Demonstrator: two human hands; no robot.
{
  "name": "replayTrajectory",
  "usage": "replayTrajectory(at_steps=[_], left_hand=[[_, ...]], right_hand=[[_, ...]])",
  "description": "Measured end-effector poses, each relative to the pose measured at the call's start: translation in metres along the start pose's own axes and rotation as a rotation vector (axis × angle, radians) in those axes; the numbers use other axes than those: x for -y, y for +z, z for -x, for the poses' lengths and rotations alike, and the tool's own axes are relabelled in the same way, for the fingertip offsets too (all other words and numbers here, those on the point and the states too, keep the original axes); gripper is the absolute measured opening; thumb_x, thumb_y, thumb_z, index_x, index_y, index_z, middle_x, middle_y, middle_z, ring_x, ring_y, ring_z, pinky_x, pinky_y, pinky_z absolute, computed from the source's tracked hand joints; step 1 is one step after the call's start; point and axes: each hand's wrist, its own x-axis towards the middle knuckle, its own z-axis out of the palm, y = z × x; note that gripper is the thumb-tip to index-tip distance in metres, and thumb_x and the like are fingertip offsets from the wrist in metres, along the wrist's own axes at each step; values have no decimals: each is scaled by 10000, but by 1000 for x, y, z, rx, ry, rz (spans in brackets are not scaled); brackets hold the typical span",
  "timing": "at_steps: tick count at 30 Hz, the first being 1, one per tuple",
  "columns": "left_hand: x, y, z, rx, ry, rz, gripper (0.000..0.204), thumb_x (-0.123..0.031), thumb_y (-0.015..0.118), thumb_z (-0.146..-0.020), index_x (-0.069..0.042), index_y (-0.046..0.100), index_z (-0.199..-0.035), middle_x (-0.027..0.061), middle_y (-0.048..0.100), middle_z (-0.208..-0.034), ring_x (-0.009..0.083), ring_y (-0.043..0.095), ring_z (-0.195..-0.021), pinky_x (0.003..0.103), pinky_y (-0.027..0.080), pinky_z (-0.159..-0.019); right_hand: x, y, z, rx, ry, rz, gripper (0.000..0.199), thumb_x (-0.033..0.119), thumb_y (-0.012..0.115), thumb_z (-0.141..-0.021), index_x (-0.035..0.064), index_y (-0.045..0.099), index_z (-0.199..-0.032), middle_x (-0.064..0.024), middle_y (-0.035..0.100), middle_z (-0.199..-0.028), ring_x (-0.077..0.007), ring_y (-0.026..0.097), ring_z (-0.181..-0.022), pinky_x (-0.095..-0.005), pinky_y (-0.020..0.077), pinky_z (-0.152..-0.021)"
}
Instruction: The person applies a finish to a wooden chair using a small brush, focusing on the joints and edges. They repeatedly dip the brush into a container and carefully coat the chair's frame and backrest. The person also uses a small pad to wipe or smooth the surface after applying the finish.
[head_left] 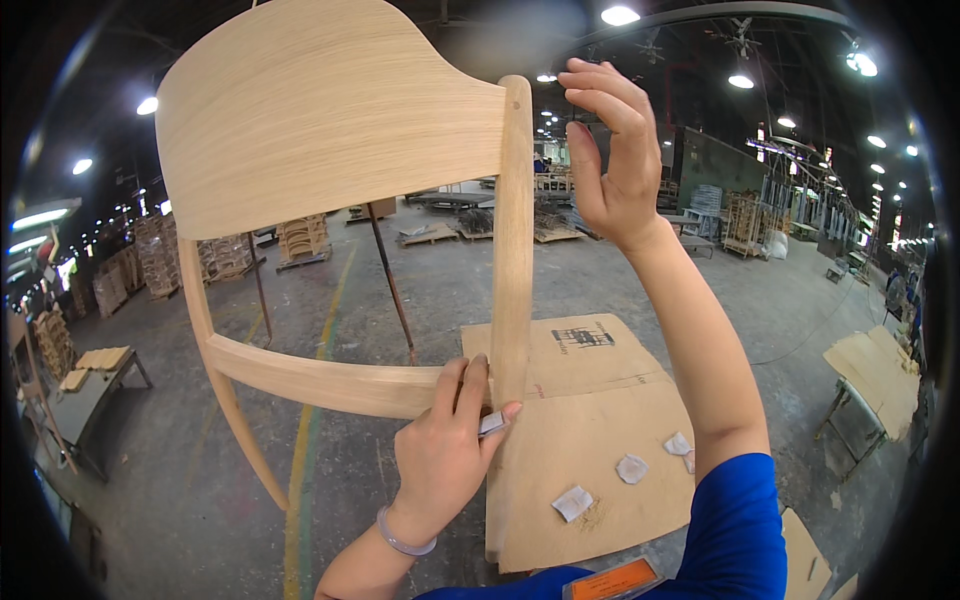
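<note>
A pale wooden chair frame (513, 240) stands before me, with a wide curved backrest (330, 110) at its top and a lower rail (320, 385). My left hand (440, 450) is closed around a small folded piece of sandpaper (492, 424), grey-white in colour. Its fingers rest over the rail where that meets the right post, and the thumb touches the post. My right hand (618, 160) is raised beside the top of the post, apart from it. Its fingers are slightly bent and spread, holding nothing.
Below the frame lies a cardboard sheet (570, 440) with several crumpled whitish pieces (632, 469) and a little sawdust. A table with boards (875, 375) stands at right, a bench (95, 390) at left. Stacked wooden parts (302, 238) stand farther back.
</note>
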Motion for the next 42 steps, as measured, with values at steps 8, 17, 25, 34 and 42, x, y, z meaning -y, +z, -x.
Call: replayTrajectory(at_steps=[8,17,25,34,42], left_hand=[[-2,4,0,11,-8,-15,562,-424,776,-955,-31,672,-1343,124,692,-1280,265,767,-773,352,624,-613],[13,-37,-3,-19,-63,718,594,-492,531,-1108,-40,615,-1484,169,587,-1470,216,741,-905,301,591,-739],[27,-34,-39,-79,4,1077,803,-620,167,-1147,-34,449,-1620,155,386,-1655,247,405,-1493,394,408,-1175],[63,-10,-75,80,145,1052,893,-708,380,-1080,0,379,-1624,230,447,-1584,360,389,-1510,483,291,-1257],[66,24,-88,205,-50,862,768,-361,659,-1074,20,298,-1635,267,518,-1492,328,646,-1250,424,600,-848]], right_hand=[[-2,10,10,146,-70,-42,529,-209,586,-788,28,545,-1260,-159,681,-1232,-359,655,-1192,-562,474,-1193],[123,-35,16,216,652,-432,192,-56,600,-979,-44,635,-1168,-175,690,-1105,-255,679,-980,-397,549,-894],[225,-28,5,383,1092,-898,289,123,686,-1051,-51,611,-1269,-162,687,-1148,-231,704,-1046,-342,577,-909],[186,-31,-19,408,1397,-891,224,66,638,-1062,-8,578,-1265,-72,702,-990,-133,738,-908,-280,595,-737],[68,5,-7,346,678,112,180,50,624,-1047,-7,697,-1201,-87,733,-996,-157,682,-858,-312,535,-739]])
